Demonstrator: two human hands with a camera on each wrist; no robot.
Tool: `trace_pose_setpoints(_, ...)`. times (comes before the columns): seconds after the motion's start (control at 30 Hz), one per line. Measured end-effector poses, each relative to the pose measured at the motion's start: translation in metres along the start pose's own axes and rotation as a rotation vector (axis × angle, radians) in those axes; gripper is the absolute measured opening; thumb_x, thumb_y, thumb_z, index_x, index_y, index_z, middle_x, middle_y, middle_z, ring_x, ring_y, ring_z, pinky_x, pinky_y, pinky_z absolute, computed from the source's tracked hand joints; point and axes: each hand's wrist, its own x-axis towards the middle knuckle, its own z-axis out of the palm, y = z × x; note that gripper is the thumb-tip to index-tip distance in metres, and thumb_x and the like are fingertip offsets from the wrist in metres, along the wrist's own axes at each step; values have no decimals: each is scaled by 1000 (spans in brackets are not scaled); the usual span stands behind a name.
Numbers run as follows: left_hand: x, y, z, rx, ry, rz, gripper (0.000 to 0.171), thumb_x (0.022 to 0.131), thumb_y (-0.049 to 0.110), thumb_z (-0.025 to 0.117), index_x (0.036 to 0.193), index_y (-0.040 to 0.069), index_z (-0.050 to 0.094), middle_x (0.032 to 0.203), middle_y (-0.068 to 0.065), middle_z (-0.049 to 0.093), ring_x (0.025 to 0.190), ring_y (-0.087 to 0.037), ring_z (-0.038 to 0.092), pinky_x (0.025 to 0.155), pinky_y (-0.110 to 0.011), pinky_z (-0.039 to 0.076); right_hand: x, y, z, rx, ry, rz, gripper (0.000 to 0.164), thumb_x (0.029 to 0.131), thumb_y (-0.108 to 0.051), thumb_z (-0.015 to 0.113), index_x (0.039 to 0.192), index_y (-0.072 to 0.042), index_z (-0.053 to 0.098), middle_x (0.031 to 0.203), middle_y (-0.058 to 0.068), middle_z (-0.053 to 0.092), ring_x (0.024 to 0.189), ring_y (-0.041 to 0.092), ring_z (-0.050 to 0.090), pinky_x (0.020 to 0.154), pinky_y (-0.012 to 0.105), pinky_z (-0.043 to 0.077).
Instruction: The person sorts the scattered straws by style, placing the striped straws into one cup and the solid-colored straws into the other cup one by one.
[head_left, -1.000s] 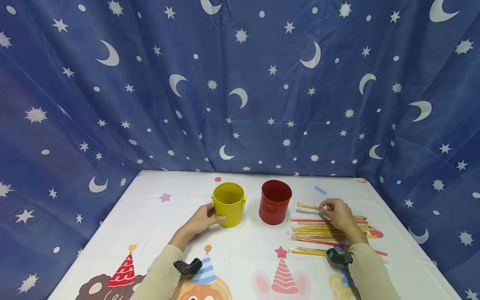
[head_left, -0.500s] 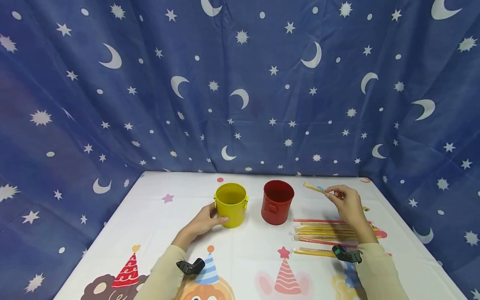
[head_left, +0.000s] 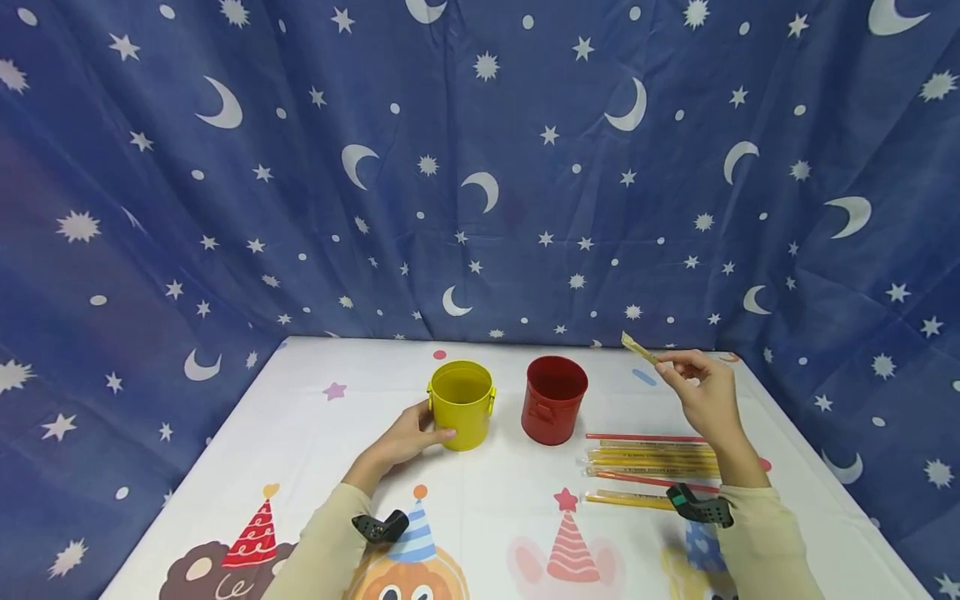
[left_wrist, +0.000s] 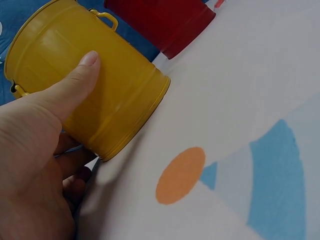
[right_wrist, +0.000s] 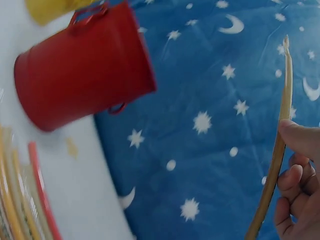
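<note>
My left hand [head_left: 405, 437] grips the small yellow bucket [head_left: 462, 421] at its left side, which stands upright on the table. In the left wrist view the thumb lies along the bucket's wall [left_wrist: 120, 85] and the other fingers go behind it. A red bucket [head_left: 551, 412] stands just right of the yellow one. My right hand [head_left: 707, 390] pinches a thin pair of wrapped chopsticks [head_left: 637, 347] between thumb and fingers, raised over the back right of the table. In the right wrist view the chopsticks [right_wrist: 271, 180] stand steeply, the pale wrapper end up.
Several wrapped chopsticks [head_left: 652, 461] and thin red sticks [head_left: 641, 437] lie side by side below the right hand, right of the red bucket. A white cloth with printed party figures covers the table [head_left: 480, 517]. A blue star-patterned curtain [head_left: 510, 275] hangs behind.
My right hand has lifted the wrapped chopsticks off the table, up and slightly right, and their tip now points more upward. The left hand keeps its hold on the yellow bucket.
</note>
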Motion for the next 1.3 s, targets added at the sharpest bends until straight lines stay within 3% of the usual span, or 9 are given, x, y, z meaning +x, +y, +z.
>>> trace_pose_setpoints(0.2,2,4,-6,1,-8,14,91,89,38,77,156,-2,31,163,-22,32,153,-40,30,127,-53,25,9,-22,-1,205,-5,36,14,92,10,65,104,16,68,72,-7,51,67,6,46,57,18,38)
trace_pose_setpoints(0.27,2,2,-7,1,-4,5,92,89,39,77,156,-2,30,164,-23,31,153,-40,30,127,-54,24,14,-33,0,300,-13,53,12,93,7,64,103,13,69,72,-8,53,67,6,47,56,19,40)
trace_pose_setpoints(0.43,-2,0,-6,-7,-2,-4,92,89,38,77,157,-2,30,164,-23,30,153,-41,29,127,-54,23,23,-59,0,525,-31,77,12,94,4,65,99,-4,73,77,-7,58,75,7,54,69,14,49)
trace_pose_setpoints(0.73,-8,-4,0,-16,-9,-18,94,89,39,77,157,-3,28,164,-24,29,153,-41,29,127,-54,25,32,-89,11,829,-126,73,21,98,3,59,100,-12,74,89,-4,69,84,8,62,81,17,55)
trace_pose_setpoints(1.03,-6,-6,0,-6,-21,-23,95,89,42,77,158,-1,28,165,-22,29,153,-40,29,127,-54,24,39,-115,28,945,-245,87,25,102,0,54,100,-17,73,88,-5,70,82,9,62,79,19,54)
trace_pose_setpoints(1.3,2,-1,-1,-7,-22,14,93,89,39,77,157,-2,28,164,-22,30,153,-39,29,127,-52,25,50,-133,49,1016,-272,168,27,103,-3,53,98,-20,73,82,-5,66,77,10,55,74,21,49)
